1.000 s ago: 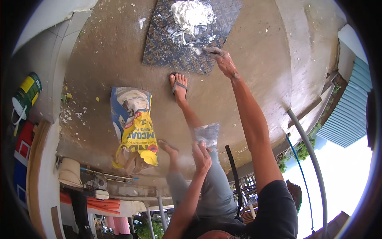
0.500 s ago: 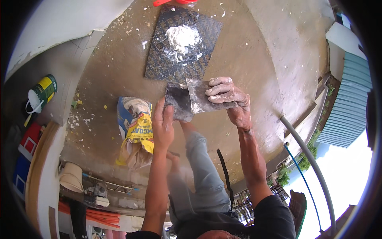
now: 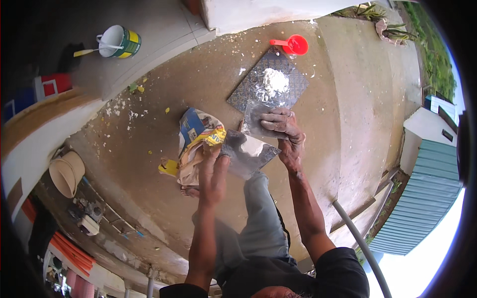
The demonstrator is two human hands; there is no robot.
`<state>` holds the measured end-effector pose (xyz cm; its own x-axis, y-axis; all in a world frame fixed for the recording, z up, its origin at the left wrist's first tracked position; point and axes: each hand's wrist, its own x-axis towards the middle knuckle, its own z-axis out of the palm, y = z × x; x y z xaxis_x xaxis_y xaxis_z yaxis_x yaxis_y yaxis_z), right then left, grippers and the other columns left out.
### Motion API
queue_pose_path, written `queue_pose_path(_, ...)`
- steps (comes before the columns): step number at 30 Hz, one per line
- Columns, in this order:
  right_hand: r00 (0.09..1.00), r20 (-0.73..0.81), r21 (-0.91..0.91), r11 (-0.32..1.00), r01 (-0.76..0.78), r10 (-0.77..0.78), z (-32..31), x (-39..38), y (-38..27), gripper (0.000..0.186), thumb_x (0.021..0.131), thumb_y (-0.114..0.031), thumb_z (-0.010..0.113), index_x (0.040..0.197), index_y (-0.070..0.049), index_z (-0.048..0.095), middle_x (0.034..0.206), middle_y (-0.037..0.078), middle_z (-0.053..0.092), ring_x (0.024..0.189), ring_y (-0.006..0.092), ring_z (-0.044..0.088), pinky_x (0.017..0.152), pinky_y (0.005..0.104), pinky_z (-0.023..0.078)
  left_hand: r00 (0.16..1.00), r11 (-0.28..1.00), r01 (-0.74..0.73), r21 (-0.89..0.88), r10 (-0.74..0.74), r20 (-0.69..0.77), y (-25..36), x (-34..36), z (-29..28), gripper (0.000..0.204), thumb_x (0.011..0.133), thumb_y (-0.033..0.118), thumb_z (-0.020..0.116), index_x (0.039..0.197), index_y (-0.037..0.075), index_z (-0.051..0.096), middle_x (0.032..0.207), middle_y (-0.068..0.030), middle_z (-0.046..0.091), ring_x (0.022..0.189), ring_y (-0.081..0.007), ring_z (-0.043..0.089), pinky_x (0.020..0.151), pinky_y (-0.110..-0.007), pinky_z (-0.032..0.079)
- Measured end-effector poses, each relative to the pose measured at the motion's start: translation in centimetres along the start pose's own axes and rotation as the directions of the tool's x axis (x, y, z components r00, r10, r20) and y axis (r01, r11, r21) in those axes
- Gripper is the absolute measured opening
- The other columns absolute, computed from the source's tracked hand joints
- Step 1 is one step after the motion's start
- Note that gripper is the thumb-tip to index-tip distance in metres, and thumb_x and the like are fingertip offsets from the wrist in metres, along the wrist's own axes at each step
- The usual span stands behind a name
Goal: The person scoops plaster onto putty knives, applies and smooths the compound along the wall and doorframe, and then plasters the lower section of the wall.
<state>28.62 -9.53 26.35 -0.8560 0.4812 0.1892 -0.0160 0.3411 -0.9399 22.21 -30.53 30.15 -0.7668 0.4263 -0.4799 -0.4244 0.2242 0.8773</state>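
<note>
My left hand (image 3: 213, 171) grips the edge of a flat dark plate (image 3: 243, 161), smeared grey, with a patch of white paste (image 3: 252, 145) on top. My right hand (image 3: 284, 126), coated in pale residue, has its fingers across a thin flat scraper blade (image 3: 253, 119). The blade is just beyond the plate, overlapping the near corner of a dark patterned board (image 3: 241, 92) on the ground. A heap of white paste (image 3: 275, 82) sits on that board. Beside my left hand, a crumpled blue, yellow and white bag (image 3: 191, 126) lies partly hidden behind it.
A red dipper (image 3: 297, 44) rests at the board's far corner. On the ledge at upper left lies a green and yellow pail (image 3: 119, 42). A beige bucket (image 3: 67, 174) stands at left. A grey pipe (image 3: 357, 236) slants at lower right. White crumbs dot the floor.
The scraper has moved off the plate, away from me; the plate has tilted and white paste now shows on it. My view has turned, bringing the whole red dipper into sight.
</note>
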Motion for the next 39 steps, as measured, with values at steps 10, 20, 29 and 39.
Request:
queue_pose_path(10,0.922,0.387,-0.069,0.997,0.048,-0.018,25.5,-9.8,-25.9,0.02,0.093,-0.001,0.056,0.11,0.003,0.066,0.107,0.012,0.067,0.102,0.0214,0.062,0.089,0.0337,0.049,0.905,0.994,-0.052,-0.096,0.007,-0.426,-2.1,-17.8,-30.5,0.035,0.103,0.023,0.046,0.128,-0.001,0.052,0.111,-0.012,0.062,0.099,-0.0179,0.06,0.084,-0.03,0.046)
queue_pose_path(20,0.758,0.634,-0.177,0.926,0.334,-0.152,51.8,-18.6,-39.8,0.025,0.088,0.003,0.058,0.111,0.001,0.066,0.101,0.015,0.064,0.095,0.0303,0.062,0.083,0.0388,0.049,0.775,0.996,-0.039,-0.077,-0.018,-0.631,-3.6,-29.9,-52.4,0.033,0.102,0.023,0.044,0.132,0.01,0.052,0.098,-0.0215,0.067,0.091,-0.0299,0.068,0.08,-0.036,0.05)
queue_pose_path(29,0.61,0.775,-0.183,0.865,0.466,-0.164,68.3,-14.0,-40.1,0.035,0.072,0.001,0.061,0.107,-0.004,0.067,0.097,0.012,0.063,0.089,0.0324,0.06,0.076,0.0423,0.049,0.757,0.999,-0.004,-0.04,-0.023,-0.653,-5.1,-23.4,-66.4,0.034,0.105,0.025,0.04,0.126,0.002,0.055,0.084,-0.007,0.059,0.072,-0.013,0.052,0.066,-0.03,0.045)
queue_pose_path(39,0.577,0.817,0.076,0.985,-0.154,0.027,82.7,-5.9,-25.9,0.027,0.088,-0.003,0.067,0.114,0.002,0.062,0.106,0.017,0.066,0.094,0.0303,0.067,0.082,0.0413,0.054,0.77,0.993,0.048,0.105,0.03,-0.637,-11.1,-8.4,-85.1,0.037,0.105,0.03,0.041,0.122,0.0,0.055,0.093,-0.0257,0.064,0.08,-0.0424,0.062,0.074,-0.041,0.048)
